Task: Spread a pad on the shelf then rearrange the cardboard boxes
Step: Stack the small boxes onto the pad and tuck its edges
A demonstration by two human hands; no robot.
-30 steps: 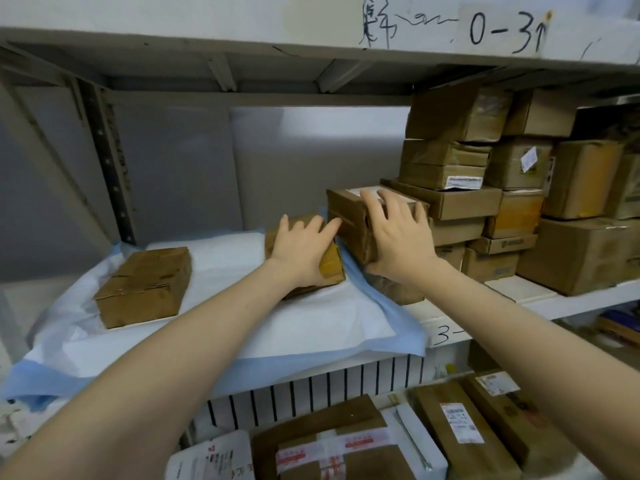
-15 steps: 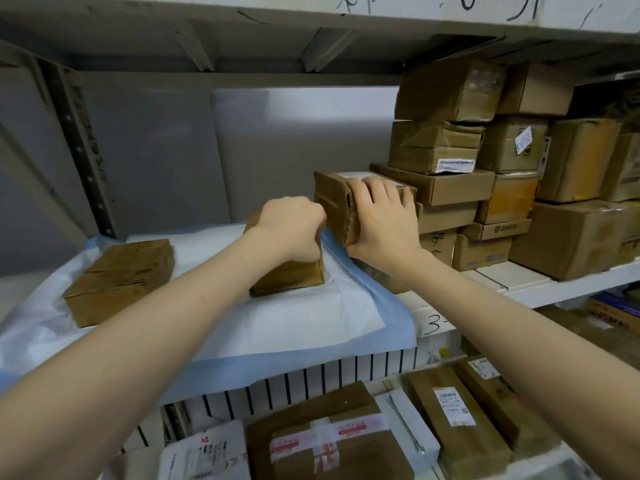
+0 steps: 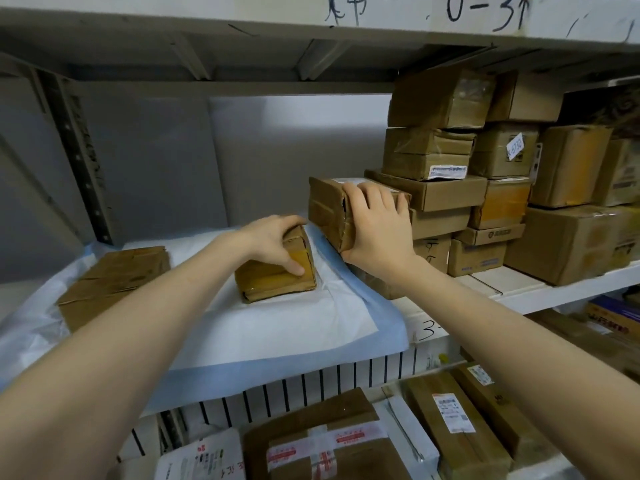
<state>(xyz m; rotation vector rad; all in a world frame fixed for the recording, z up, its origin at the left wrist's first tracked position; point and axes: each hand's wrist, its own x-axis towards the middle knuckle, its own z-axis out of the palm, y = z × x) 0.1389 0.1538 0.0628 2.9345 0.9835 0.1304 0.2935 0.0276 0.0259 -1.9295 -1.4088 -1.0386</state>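
White-and-blue absorbent pad (image 3: pixel 277 327) spread on grey metal shelf (image 3: pixel 519 289). Left hand (image 3: pixel 273 242) grips small taped brown cardboard box (image 3: pixel 277 271) resting on pad. Right hand (image 3: pixel 377 226) clasps larger label-topped cardboard box (image 3: pixel 329 209) — tilted, beside stacked brown cartons (image 3: pixel 450 161). Flat brown box (image 3: pixel 114 282) lies on pad's left part — untouched.

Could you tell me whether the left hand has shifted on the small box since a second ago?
Yes. The left hand now wraps the small box, thumb down its front; earlier it lay flat on top.
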